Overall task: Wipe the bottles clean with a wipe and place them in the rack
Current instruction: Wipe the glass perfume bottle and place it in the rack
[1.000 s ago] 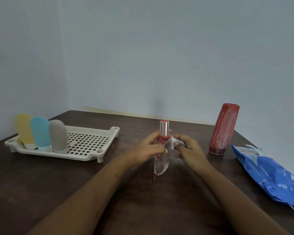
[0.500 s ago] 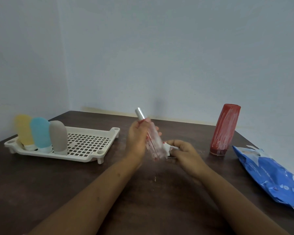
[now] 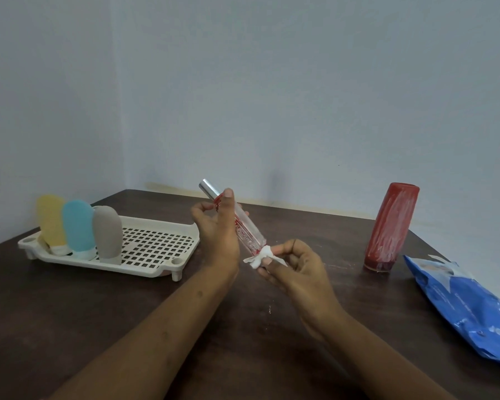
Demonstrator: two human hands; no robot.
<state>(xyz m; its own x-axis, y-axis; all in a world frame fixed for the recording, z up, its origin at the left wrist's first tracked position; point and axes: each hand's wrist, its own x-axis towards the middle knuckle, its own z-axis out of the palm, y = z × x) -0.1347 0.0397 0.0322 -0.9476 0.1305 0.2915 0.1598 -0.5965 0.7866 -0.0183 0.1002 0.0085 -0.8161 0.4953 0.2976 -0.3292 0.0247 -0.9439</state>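
Observation:
My left hand point(image 3: 218, 232) grips a slim clear glass bottle point(image 3: 247, 230) with a silver cap and red smears, tilted with the cap up and to the left, above the table. My right hand point(image 3: 296, 265) pinches a crumpled white wipe point(image 3: 261, 255) against the bottle's lower end. A tall bottle smeared red point(image 3: 391, 226) stands on the table at the right, apart from both hands. The white plastic rack point(image 3: 153, 246) sits at the left and holds a yellow bottle point(image 3: 51, 219), a blue bottle point(image 3: 77, 225) and a grey bottle point(image 3: 107, 229), all upright along its left end.
A blue pack of wipes point(image 3: 468, 304) lies at the table's right edge. The dark wooden table point(image 3: 70, 327) stands in a corner, with pale walls behind and to the left. A few small specks lie on the wood below my right hand.
The clear bottle stood upright on the table between both hands; my left hand has lifted and tilted it, cap to the left. My right hand with the wipe has moved to its lower end.

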